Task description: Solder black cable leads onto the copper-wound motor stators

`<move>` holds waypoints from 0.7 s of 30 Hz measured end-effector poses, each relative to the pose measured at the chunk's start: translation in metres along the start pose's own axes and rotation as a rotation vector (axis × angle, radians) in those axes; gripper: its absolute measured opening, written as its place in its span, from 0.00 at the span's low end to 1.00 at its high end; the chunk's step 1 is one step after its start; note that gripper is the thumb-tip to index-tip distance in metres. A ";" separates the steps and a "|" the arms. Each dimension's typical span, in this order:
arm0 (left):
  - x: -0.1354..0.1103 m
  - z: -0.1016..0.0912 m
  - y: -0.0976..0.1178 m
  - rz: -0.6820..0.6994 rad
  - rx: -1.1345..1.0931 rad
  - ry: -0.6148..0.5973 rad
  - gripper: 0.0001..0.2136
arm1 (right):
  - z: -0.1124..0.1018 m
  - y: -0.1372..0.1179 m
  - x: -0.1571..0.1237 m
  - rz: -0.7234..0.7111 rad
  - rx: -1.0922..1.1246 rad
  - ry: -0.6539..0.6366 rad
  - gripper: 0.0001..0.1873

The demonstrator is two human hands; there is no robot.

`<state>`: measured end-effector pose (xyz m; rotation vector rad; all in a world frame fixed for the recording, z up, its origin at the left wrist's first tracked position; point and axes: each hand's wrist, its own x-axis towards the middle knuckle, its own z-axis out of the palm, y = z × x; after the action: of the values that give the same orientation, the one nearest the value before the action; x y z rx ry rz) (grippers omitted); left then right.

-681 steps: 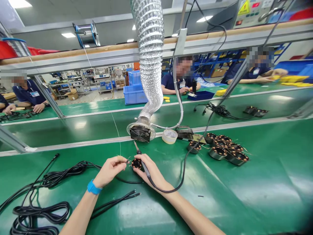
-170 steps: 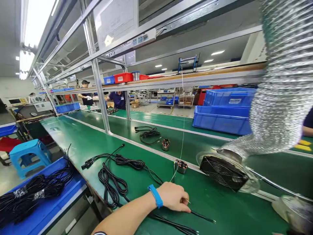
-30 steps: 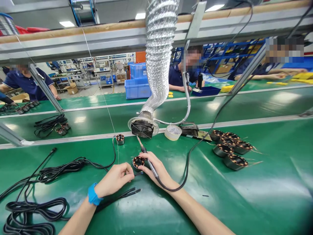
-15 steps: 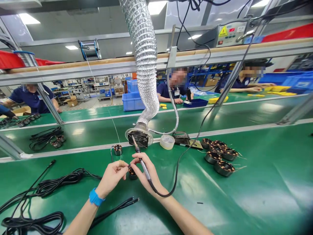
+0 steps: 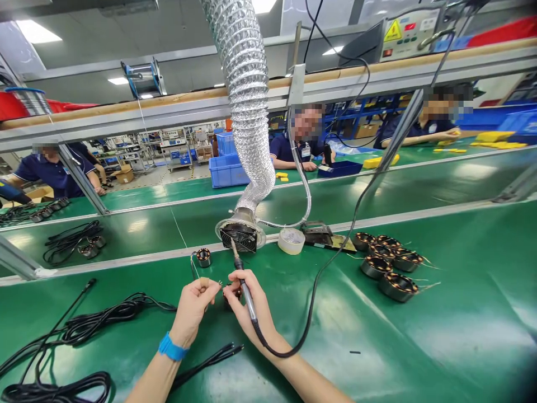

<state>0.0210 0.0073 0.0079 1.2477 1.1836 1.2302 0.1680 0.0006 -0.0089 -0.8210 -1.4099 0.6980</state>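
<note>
My right hand grips a soldering iron like a pen, its tip pointing up toward the fan. The same fingers pinch a small copper-wound motor stator just above the green mat. My left hand, with a blue wristband, is closed in a pinch on a black cable end with bare wires, held right against the stator. A thin solder wire runs down from a spool overhead to my left hand.
A fume fan on a silver duct sits just behind my hands, with a tape roll beside it. Several stators lie at the right, one stator at the left. Black cables coil at the left. Co-workers sit across the belt.
Compared with a second ago, both hands have lifted the stator and the cable end a little off the mat and brought them closer together. The iron still points up.
</note>
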 end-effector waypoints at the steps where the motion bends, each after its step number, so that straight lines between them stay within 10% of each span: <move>1: -0.001 0.000 0.000 -0.001 0.005 0.014 0.15 | 0.000 -0.001 -0.001 -0.040 -0.029 0.000 0.11; 9: -0.012 0.007 -0.002 0.067 0.109 -0.174 0.09 | 0.001 -0.006 -0.001 -0.278 -0.127 -0.131 0.17; 21: -0.011 -0.009 0.006 0.005 0.239 -0.239 0.16 | -0.012 0.003 0.004 -0.107 -0.060 -0.174 0.15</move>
<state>0.0120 -0.0037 0.0134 1.5285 1.1747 0.9309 0.1800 0.0048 -0.0094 -0.7393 -1.6260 0.6599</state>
